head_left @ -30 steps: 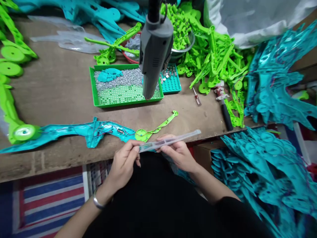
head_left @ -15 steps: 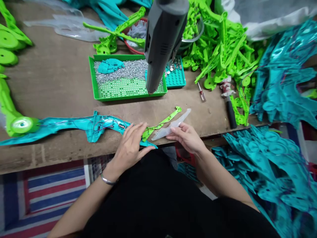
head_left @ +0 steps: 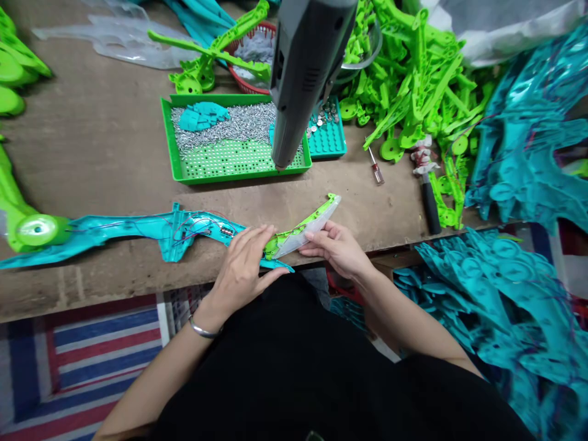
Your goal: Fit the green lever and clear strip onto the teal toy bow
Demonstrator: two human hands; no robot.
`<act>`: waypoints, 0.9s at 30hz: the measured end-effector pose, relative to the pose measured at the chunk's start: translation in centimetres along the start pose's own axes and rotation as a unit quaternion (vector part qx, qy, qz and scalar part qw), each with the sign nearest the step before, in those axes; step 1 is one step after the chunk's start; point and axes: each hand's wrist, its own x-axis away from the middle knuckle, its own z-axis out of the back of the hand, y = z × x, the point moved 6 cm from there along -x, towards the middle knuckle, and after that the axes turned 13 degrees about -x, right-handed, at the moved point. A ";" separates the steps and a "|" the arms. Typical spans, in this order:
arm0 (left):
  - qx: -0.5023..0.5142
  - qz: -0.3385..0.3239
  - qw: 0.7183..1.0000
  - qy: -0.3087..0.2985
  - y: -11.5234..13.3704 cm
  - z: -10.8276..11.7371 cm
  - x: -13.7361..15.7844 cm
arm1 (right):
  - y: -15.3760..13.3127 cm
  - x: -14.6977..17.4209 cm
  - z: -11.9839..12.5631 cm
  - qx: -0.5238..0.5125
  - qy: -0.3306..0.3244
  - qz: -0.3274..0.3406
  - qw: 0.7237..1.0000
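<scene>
The long teal plastic shell with red wiring [head_left: 151, 231] lies open along the counter [head_left: 101, 159], and the slim green plastic arm [head_left: 301, 225] appears seated at its right end. The clear plastic strip [head_left: 307, 231] is only laid over that arm, unfastened. The right hand [head_left: 337, 250] pinches the strip in its fingers [head_left: 316, 236]; the left hand [head_left: 241, 272] rests flat, fingers spread, on the shell's tip.

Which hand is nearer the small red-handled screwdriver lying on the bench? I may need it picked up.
Right. The right hand lies below and a little left of the screwdriver, holding the clear plastic strip. The left hand rests farther left, on the teal part.
</scene>
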 end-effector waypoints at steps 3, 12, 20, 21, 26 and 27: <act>0.003 0.002 1.000 0.000 0.0 0.1 -0.1 | 0.1 0.0 0.0 0.007 0.007 -0.003 1.000; 0.004 0.006 1.000 -0.006 -0.1 0.0 -0.1 | 0.2 0.1 0.2 0.032 0.034 -0.010 0.999; 0.001 0.009 1.000 -0.012 -0.1 -0.1 -0.1 | -0.2 0.2 0.1 0.071 0.053 -0.002 0.996; 0.003 0.011 1.000 -0.013 -0.1 -0.1 0.0 | -0.2 0.2 0.1 0.073 0.055 -0.002 0.996; -0.009 -0.005 1.000 -0.021 -0.1 -0.1 0.0 | -0.2 -0.3 0.3 0.085 0.054 -0.014 0.995; -0.019 -0.017 0.999 -0.025 0.0 -0.2 0.0 | -0.2 -0.4 0.4 0.090 0.052 -0.017 0.994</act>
